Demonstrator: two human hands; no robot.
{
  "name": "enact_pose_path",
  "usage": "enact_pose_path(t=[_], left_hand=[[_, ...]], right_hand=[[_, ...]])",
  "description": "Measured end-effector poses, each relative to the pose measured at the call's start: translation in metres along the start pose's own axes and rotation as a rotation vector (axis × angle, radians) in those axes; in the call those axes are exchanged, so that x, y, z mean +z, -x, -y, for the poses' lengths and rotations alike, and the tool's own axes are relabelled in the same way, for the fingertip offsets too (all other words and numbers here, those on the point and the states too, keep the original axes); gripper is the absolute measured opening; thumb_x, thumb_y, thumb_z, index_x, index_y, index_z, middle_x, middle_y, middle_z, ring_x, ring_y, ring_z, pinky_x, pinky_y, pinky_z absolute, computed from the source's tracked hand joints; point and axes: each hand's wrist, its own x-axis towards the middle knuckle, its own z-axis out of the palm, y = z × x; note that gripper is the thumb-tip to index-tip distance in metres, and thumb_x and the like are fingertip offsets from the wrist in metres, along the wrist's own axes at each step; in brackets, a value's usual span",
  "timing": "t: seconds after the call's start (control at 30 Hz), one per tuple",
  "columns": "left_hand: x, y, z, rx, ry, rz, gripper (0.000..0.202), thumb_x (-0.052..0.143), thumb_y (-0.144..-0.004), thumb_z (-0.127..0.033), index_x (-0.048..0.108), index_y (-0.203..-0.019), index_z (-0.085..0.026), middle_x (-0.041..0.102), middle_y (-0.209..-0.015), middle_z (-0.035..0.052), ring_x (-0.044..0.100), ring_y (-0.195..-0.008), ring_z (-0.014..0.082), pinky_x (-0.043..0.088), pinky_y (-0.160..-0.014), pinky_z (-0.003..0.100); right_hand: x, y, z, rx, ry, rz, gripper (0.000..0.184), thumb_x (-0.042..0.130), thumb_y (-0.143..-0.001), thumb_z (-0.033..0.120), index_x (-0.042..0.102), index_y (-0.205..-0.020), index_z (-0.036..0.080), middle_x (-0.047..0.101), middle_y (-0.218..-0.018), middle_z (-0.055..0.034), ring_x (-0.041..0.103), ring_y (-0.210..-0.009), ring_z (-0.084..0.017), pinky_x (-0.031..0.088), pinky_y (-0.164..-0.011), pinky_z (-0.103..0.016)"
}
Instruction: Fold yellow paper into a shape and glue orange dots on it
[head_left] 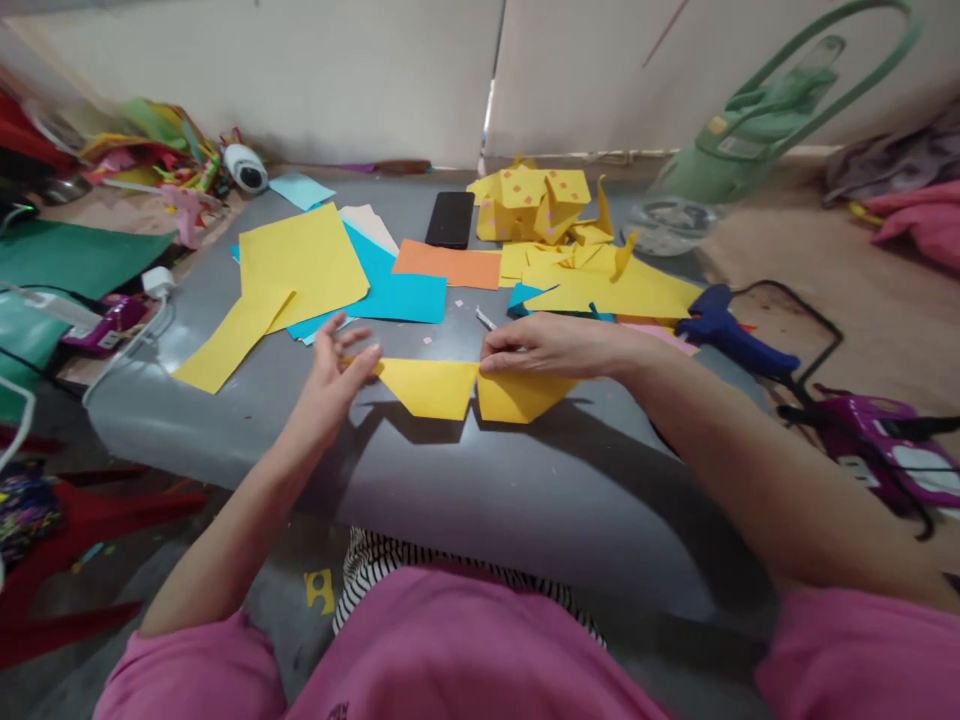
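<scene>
Nearer than the phone, right fingers pinch slit yellow paper; left fingers spread at the paper's end. Probably light, easily creased: best held by edges.

We hold our forearms forward, left hand loosely spread, right hand palm down in a pinch.

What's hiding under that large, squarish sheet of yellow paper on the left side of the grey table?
Bright blue paper sticks out past the yellow sheet's right and lower edges. Anything else under its middle is covered and cannot be seen.
</scene>
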Motion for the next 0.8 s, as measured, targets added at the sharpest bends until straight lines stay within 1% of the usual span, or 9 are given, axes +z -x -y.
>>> enact_pose_path(t=[0.07, 0.1, 0.2, 0.27, 0.33, 0.4, 0.57, 0.7, 0.8], left_hand=[[-0.004, 0.003, 0.001, 0.284, -0.304, -0.094, 0.06, 0.07, -0.083, -0.043, 0.047, -0.137, -0.027, 0.052, -0.141, 0.0138, 0.053, -0.127, 0.0294, 0.049, -0.102, 0.049], [-0.003, 0.005, 0.0, 0.41, -0.44, -0.068, 0.049, 0.068, -0.086, -0.039, 0.053, -0.131, -0.026, 0.055, -0.138, 0.0122, 0.052, -0.129, 0.0289, 0.045, -0.106, 0.05], [0.006, 0.012, -0.003, 0.682, -0.713, 0.232, 0.024, 0.06, -0.093, -0.032, 0.063, -0.116, -0.025, 0.065, -0.127, 0.0084, 0.053, -0.127, 0.0264, 0.041, -0.111, 0.05], [0.014, 0.014, -0.005, 0.764, -0.808, 0.41, 0.028, 0.06, -0.093, -0.034, 0.063, -0.119, -0.022, 0.064, -0.132, 0.0107, 0.05, -0.132, 0.0284, 0.041, -0.111, 0.05], [0.018, 0.011, -0.007, 0.763, -0.87, 0.485, 0.041, 0.063, -0.092, -0.039, 0.06, -0.127, -0.019, 0.057, -0.142, 0.0146, 0.043, -0.138, 0.0324, 0.039, -0.113, 0.052], [0.019, 0.004, -0.008, 0.707, -0.901, 0.5, 0.05, 0.06, -0.092, -0.044, 0.055, -0.134, -0.018, 0.053, -0.146, 0.016, 0.04, -0.14, 0.0336, 0.036, -0.114, 0.053], [0.014, -0.019, -0.009, 0.564, -1.017, 0.572, 0.053, 0.057, -0.093, -0.044, 0.051, -0.137, -0.017, 0.062, -0.134, 0.016, 0.051, -0.129, 0.0335, 0.039, -0.109, 0.053], [0.015, -0.027, -0.011, 0.51, -1.049, 0.63, 0.055, 0.061, -0.088, -0.039, 0.052, -0.137, -0.016, 0.065, -0.129, 0.0146, 0.055, -0.12, 0.0325, 0.04, -0.104, 0.049], [0.016, -0.031, -0.013, 0.451, -1.025, 0.674, 0.052, 0.062, -0.085, -0.036, 0.055, -0.134, -0.018, 0.068, -0.118, 0.0114, 0.057, -0.112, 0.0299, 0.041, -0.1, 0.045]], right_hand=[[0.004, -0.005, -0.008, 0.015, 0.025, 0.018, 0.032, 0.05, -0.089, 0.046, 0.063, -0.076, 0.02, 0.063, -0.074, -0.0033, 0.052, -0.068, -0.017, 0.036, -0.063, -0.031], [0.006, -0.007, -0.011, 0.019, 0.029, 0.016, 0.031, 0.051, -0.089, 0.045, 0.065, -0.078, 0.02, 0.065, -0.077, -0.0041, 0.054, -0.069, -0.017, 0.036, -0.064, -0.031], [0.013, -0.004, -0.014, 0.023, 0.058, -0.133, 0.029, 0.052, -0.088, 0.043, 0.07, -0.09, 0.021, 0.071, -0.09, -0.0067, 0.059, -0.076, -0.019, 0.039, -0.067, -0.031], [0.018, 0.006, -0.014, 0.021, 0.09, -0.291, 0.03, 0.052, -0.089, 0.043, 0.071, -0.097, 0.021, 0.072, -0.097, -0.008, 0.061, -0.083, -0.021, 0.041, -0.07, -0.032], [0.024, 0.022, -0.017, 0.008, 0.111, -0.394, 0.032, 0.05, -0.092, 0.045, 0.07, -0.099, 0.021, 0.072, -0.099, -0.0085, 0.062, -0.087, -0.023, 0.042, -0.073, -0.034], [0.034, 0.039, -0.023, -0.018, 0.128, -0.425, 0.036, 0.048, -0.095, 0.048, 0.07, -0.103, 0.022, 0.073, -0.1, -0.0087, 0.063, -0.09, -0.024, 0.044, -0.077, -0.036], [0.059, 0.059, -0.041, 0.045, 0.249, -0.44, 0.046, 0.058, -0.089, 0.056, 0.068, -0.114, 0.019, 0.073, -0.106, -0.0128, 0.061, -0.095, -0.03, 0.044, -0.079, -0.042], [0.059, 0.053, -0.041, 0.158, 0.199, -0.4, 0.035, 0.067, -0.083, 0.053, 0.07, -0.099, 0.022, 0.073, -0.093, -0.0083, 0.062, -0.084, -0.027, 0.042, -0.069, -0.037], [0.051, 0.049, -0.037, 0.135, 0.073, -0.342, 0.021, 0.064, -0.085, 0.043, 0.068, -0.084, 0.022, 0.071, -0.084, -0.0052, 0.061, -0.074, -0.021, 0.042, -0.065, -0.034]])
